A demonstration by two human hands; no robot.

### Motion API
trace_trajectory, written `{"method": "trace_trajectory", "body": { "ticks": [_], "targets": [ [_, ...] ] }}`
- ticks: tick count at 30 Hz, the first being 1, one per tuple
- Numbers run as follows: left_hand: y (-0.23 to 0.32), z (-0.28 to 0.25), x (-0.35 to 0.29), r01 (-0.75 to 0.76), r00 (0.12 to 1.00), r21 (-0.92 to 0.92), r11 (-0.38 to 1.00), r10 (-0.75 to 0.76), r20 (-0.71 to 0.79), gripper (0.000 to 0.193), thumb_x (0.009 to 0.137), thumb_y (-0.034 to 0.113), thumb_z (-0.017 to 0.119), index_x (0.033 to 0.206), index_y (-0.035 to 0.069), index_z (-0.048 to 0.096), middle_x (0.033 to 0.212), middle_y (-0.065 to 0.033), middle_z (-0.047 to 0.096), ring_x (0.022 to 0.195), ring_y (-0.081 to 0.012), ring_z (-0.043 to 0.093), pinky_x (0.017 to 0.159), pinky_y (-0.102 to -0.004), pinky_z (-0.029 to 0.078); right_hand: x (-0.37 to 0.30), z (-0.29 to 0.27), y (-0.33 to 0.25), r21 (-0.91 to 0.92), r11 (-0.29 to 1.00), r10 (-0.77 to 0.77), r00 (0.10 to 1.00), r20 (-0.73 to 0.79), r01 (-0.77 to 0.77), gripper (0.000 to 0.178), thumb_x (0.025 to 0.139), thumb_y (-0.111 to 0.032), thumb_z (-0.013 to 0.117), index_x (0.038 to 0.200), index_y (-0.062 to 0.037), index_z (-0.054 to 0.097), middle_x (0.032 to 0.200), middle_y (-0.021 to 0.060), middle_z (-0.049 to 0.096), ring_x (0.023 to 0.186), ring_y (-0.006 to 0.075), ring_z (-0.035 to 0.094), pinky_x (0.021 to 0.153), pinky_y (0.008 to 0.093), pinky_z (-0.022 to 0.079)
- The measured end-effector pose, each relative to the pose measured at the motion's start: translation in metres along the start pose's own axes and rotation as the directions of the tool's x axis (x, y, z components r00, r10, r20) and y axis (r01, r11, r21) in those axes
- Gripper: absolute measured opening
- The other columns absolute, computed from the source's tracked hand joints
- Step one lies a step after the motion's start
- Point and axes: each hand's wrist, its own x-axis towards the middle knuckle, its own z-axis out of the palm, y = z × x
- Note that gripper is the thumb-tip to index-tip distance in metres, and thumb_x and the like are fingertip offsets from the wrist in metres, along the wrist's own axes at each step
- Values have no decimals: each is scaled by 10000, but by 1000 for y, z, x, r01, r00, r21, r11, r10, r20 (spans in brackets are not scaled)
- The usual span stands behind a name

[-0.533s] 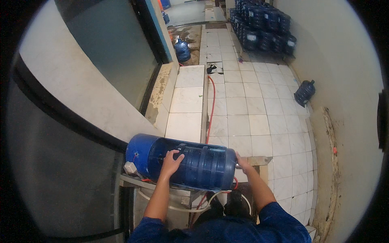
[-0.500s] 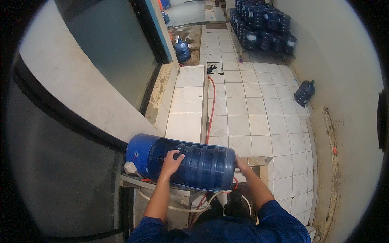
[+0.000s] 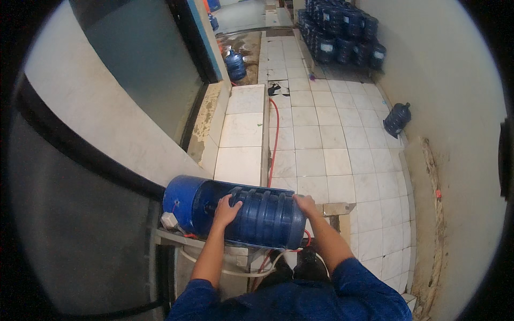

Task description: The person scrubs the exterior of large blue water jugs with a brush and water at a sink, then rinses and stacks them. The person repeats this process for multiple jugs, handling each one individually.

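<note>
A large ribbed blue water jug point(image 3: 265, 220) lies on its side in a blue cradle shaped like a cut-open drum point(image 3: 182, 199). Its neck end points left into the cradle, and its base faces right. My left hand point(image 3: 227, 211) rests on the jug's shoulder, thumb and fingers curved against it. At the base's upper rim, my right hand point(image 3: 304, 204) grips the jug, the fingertips partly hidden. Both hands touch the same jug.
A white tiled ledge point(image 3: 239, 134) runs ahead beside a red hose point(image 3: 274, 144). Stacked blue jugs point(image 3: 342, 40) fill a rack at the far right. One jug point(image 3: 397, 119) stands by the right wall, another point(image 3: 235, 65) at the far left. A pale hose point(image 3: 235, 274) loops near my feet.
My right hand has moved left and up from beside the jug's base onto its rim. The jug sits slightly farther left in view; my left hand stays on its shoulder.
</note>
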Motion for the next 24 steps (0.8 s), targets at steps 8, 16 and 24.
{"method": "trace_trajectory", "body": {
  "ticks": [8, 16, 24],
  "targets": [
    [32, -38, -21, -90, 961, -100, 991, 60, -270, 497, 886, 290, 741, 1279, 12, 619, 1318, -227, 612, 1264, -385, 559, 1095, -438, 418, 4, 4, -2, -34, 995, -91, 996, -4, 91, 774, 843, -567, 657, 1207, 116, 638, 1161, 329, 674, 1099, 432, 674, 962, 484, 521],
    [-18, -117, -32, -52, 672, -238, 970, -142, -727, 599, 936, 265, 704, 1425, -2, 483, 1432, -206, 525, 1348, -352, 479, 1135, -429, 362, -161, 74, 113, 136, 802, -523, 793, -314, 582, 1152, 812, -174, 808, 1583, 25, -25, 1487, 325, 404, 1313, 425, 524, 1070, 442, 452],
    [-156, -174, -14, 378, 460, -672, 637, -759, -461, 823, 853, 425, 739, 1423, -89, 445, 1406, -277, 531, 1287, -372, 541, 1055, -477, 431, -164, 79, 126, -98, 793, -596, 736, -321, 601, 1067, 775, -207, 842, 1559, 40, 162, 1442, 308, 463, 1271, 423, 552, 1047, 446, 465]
  ]
}}
